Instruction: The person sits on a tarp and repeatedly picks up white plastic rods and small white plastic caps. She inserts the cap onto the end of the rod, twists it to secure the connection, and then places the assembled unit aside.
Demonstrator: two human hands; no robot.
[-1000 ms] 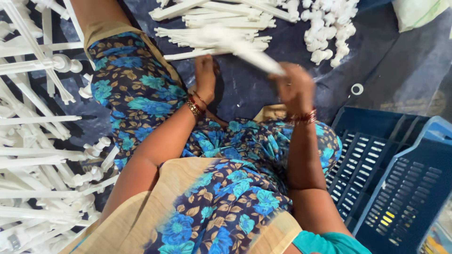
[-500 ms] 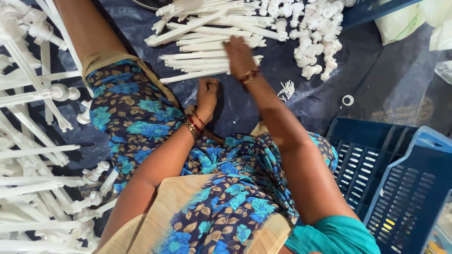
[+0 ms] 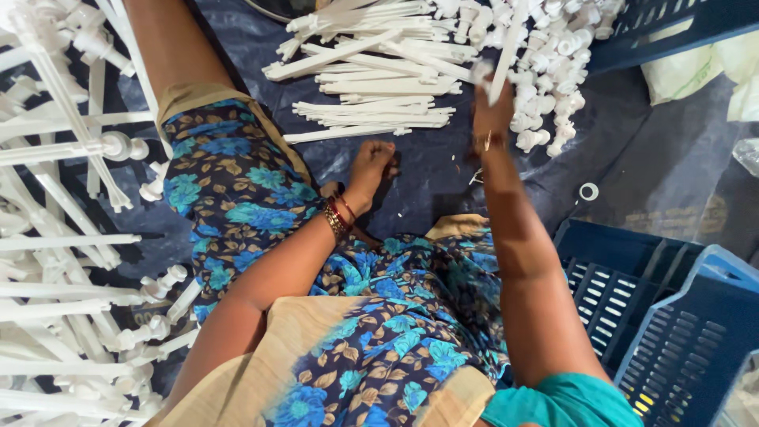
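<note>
My right hand [image 3: 492,107] is stretched forward and gripping a long white plastic tube [image 3: 508,49] that points up and away, just above a heap of small white plastic caps [image 3: 545,63]. My left hand [image 3: 371,168] rests with curled fingers on the dark blue sheet [image 3: 427,174] between my legs; whether it holds anything cannot be seen. A pile of white plastic tubes [image 3: 371,79] lies ahead of both hands on the sheet. Red and gold bangles circle my left wrist.
Many assembled white tubes with end fittings [image 3: 71,237] are spread along the left. Blue slotted plastic crates [image 3: 672,316] stand at the right, another blue crate [image 3: 672,24] at the top right. A small white ring [image 3: 588,191] lies on the sheet.
My right hand has reached forward from my lap to the cap heap and now holds a tube raised. My left hand has stayed in place on the sheet.
</note>
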